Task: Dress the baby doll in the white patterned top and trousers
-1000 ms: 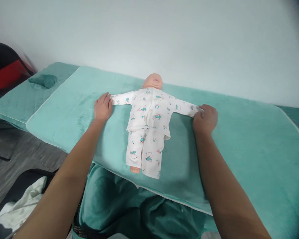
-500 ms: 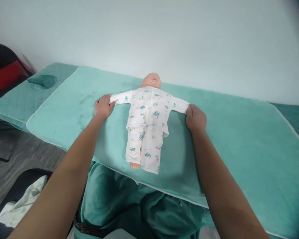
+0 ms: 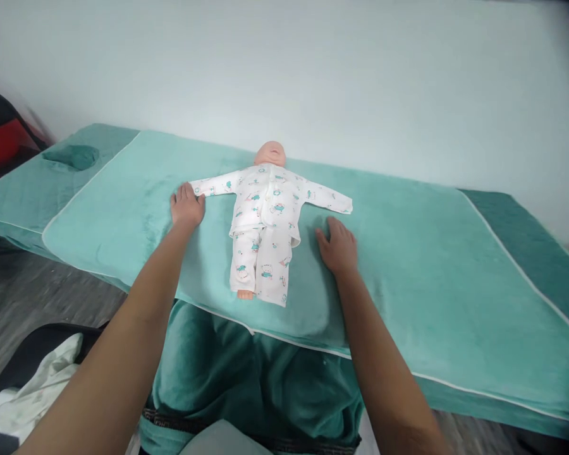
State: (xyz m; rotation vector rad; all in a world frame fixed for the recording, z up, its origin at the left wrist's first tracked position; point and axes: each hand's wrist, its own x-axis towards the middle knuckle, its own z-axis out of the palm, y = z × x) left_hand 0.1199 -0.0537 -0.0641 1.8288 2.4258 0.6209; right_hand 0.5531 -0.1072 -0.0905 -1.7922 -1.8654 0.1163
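Note:
A baby doll (image 3: 270, 153) lies on its back on the green bed, its head toward the wall and its arms spread wide. It wears a white printed long-sleeved top (image 3: 268, 196) and matching trousers (image 3: 271, 265). One foot (image 3: 245, 294) shows below a trouser leg; the other is covered. My left hand (image 3: 188, 206) rests at the cuff of the left-side sleeve, fingers stretched out and thumb apart. Below the right-side sleeve, my right hand (image 3: 339, 246) is on the bed cover, fingers extended and thumb spread, apart from the doll.
The padded bed (image 3: 431, 284) with its white piping runs along a pale wall (image 3: 313, 76). A face hole (image 3: 73, 157) is at its left end. Pale cloth (image 3: 42, 385) lies on a dark chair at lower left. A black and red chair (image 3: 2, 142) stands beyond the bed.
My right hand has let go of the right-side sleeve cuff and moved down and toward me. My left hand stays by its cuff. The view has shifted slightly.

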